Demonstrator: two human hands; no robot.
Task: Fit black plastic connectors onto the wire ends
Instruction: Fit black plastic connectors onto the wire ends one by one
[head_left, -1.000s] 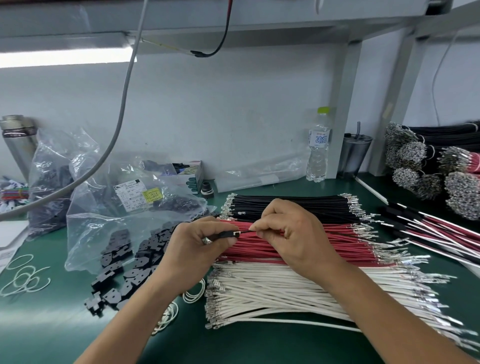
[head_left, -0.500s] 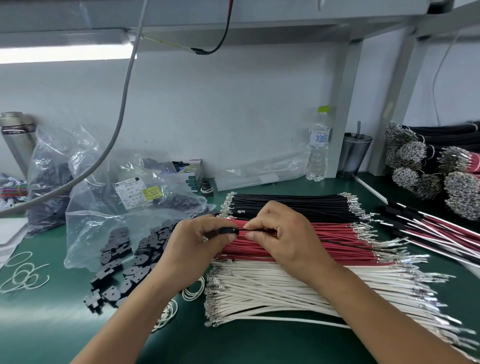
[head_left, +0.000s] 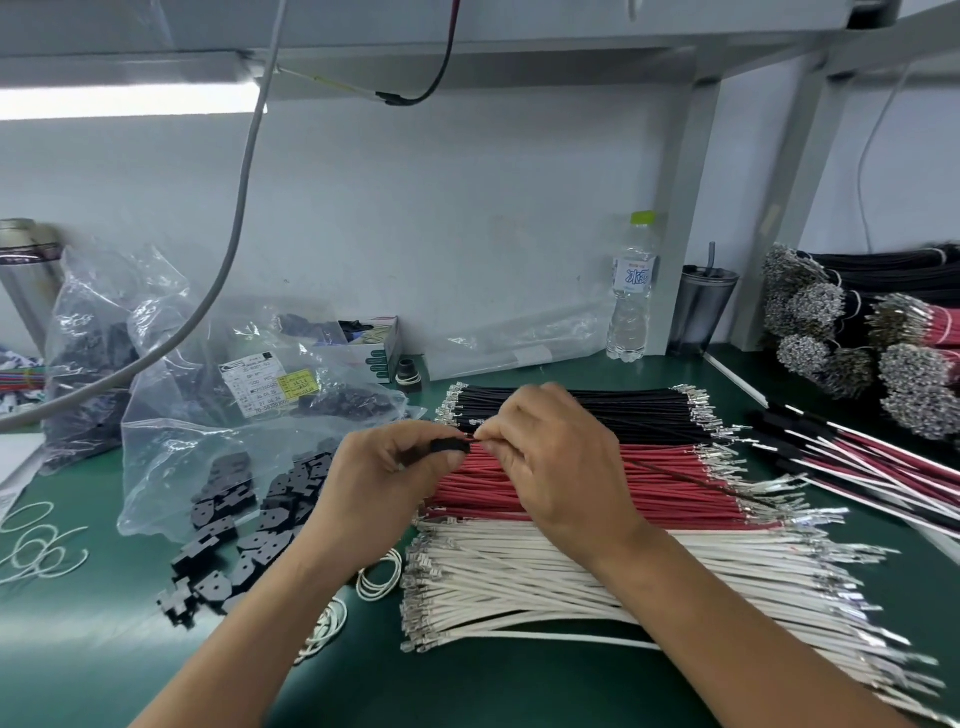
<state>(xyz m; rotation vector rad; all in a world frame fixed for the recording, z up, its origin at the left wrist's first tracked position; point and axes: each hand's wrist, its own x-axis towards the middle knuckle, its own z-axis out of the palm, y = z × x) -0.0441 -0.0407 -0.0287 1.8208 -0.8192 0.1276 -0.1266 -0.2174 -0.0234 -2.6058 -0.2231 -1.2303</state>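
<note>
My left hand (head_left: 387, 480) pinches a black plastic connector (head_left: 448, 447) between thumb and fingers. My right hand (head_left: 556, 462) pinches a thin dark wire (head_left: 691, 480) right at the connector's mouth; the wire trails off to the right over the red wires. Beneath both hands lie three flat rows of cut wires with metal terminals: black wires (head_left: 623, 410) at the back, red wires (head_left: 649, 493) in the middle, white wires (head_left: 571, 582) at the front. A heap of loose black connectors (head_left: 244, 530) spills from a clear bag on the left.
Clear plastic bags (head_left: 208, 415) of parts crowd the left. White loops (head_left: 36, 545) lie at the left edge. A water bottle (head_left: 631, 296) and a dark cup (head_left: 704, 306) stand at the back. Finished wires (head_left: 883, 467) and bundled wires (head_left: 857, 332) fill the right side.
Both hands have stayed together over the red wires. The wire end in my right hand has closed up against the connector in my left hand.
</note>
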